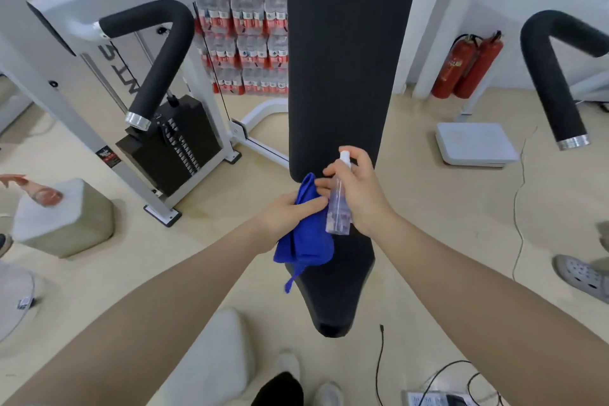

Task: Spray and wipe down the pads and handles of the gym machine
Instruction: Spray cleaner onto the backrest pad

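Both forearms reach forward from the bottom of the view and meet in front of the machine's seat (333,293). The left hand (290,211) holds a blue cloth (304,247) bunched in a closed grip; the cloth hangs over the rear of the seat, a loose corner trailing below it. The right hand (359,188) grips a small clear spray bottle (339,204) upright, fingers wrapped round its body, one finger near the white nozzle at the top. Bottle and cloth touch or nearly touch; the nozzle direction cannot be read with certainty.

The long black back pad (352,53) rises directly behind the hands. The left handle (158,66) and the right handle (557,82), both foam-covered with metal end caps, hang well apart on either side of it.

Status assessment: no wet sheen, droplets or wipe marks are visible on the back pad, the seat or either handle, so completed work cannot be confirmed. The posture suggests the spraying step is in hand, either onto the cloth or onto the lower end of the back pad. Remaining, as far as can be judged: wiping the back pad over its full length, wiping the seat, then treating both handles, each of which requires a reach out to the side.
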The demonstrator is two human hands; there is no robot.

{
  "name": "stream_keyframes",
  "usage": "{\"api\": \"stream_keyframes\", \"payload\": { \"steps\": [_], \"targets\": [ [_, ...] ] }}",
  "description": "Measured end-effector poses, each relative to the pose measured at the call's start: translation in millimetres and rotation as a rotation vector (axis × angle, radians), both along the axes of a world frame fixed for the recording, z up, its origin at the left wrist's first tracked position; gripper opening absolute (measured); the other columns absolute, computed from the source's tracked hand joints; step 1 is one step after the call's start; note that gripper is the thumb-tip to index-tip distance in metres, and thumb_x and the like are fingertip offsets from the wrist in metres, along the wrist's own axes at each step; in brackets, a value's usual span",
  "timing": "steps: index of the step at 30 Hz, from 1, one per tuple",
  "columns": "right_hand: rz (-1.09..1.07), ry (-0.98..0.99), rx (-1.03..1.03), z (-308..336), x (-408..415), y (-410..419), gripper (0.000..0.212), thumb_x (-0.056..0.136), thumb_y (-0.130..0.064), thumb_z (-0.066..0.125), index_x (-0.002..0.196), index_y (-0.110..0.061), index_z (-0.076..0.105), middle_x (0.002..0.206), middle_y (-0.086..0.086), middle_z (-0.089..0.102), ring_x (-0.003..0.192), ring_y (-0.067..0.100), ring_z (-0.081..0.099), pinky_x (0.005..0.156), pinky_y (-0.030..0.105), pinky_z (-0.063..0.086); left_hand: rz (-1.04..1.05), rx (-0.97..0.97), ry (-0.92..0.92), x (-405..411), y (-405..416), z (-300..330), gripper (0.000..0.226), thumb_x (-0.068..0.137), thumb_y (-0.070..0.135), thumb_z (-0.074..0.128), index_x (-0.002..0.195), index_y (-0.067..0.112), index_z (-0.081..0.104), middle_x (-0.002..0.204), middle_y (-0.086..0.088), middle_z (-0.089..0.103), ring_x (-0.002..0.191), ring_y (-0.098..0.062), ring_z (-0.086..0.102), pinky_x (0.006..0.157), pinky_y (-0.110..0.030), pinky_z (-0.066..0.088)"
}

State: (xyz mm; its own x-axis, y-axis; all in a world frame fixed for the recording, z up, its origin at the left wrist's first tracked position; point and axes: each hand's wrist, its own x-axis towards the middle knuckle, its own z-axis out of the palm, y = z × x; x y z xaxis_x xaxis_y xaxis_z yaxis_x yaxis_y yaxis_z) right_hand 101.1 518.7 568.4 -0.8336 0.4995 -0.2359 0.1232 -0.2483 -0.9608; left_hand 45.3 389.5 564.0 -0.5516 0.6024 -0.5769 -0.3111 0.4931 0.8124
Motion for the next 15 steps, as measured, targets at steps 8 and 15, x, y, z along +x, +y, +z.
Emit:
{"api": "stream_keyframes", "payload": {
  "steps": [8, 15],
  "targets": [
    [-0.036, -0.009, 0.13, -1.9, -31.1, 19.2, 0.025, 0.101, -0.015, 0.032, 0.124, -0.024, 0.032, 0.106, -0.003, 0.057, 0.095, 0.014, 0.059, 0.086, 0.033, 0.052, -0.19, -0.038, 0.215, -34.4, 39.6, 7.5, 0.018, 0.08, 0.034, 0.069, 0.086, 0.027, 0.053, 0.082, 0.007, 0.063, 0.072, -0.008, 0.06, 0.055, -0.013, 0.046],
    [-0.115, -0.162, 0.482, 13.0, -85.9, 32.4, 0.041, 0.097, -0.02, 0.045, 0.134, -0.029, 0.028, 0.081, -0.006, 0.052, 0.076, 0.014, 0.058, 0.057, 0.018, 0.044, -0.248, -0.188, 0.616, -92.1, 78.7, 10.9, 0.024, 0.072, 0.016, 0.067, 0.063, 0.021, 0.045, 0.057, 0.006, 0.05, 0.054, -0.009, 0.049, 0.05, -0.017, 0.038]
  ]
}}
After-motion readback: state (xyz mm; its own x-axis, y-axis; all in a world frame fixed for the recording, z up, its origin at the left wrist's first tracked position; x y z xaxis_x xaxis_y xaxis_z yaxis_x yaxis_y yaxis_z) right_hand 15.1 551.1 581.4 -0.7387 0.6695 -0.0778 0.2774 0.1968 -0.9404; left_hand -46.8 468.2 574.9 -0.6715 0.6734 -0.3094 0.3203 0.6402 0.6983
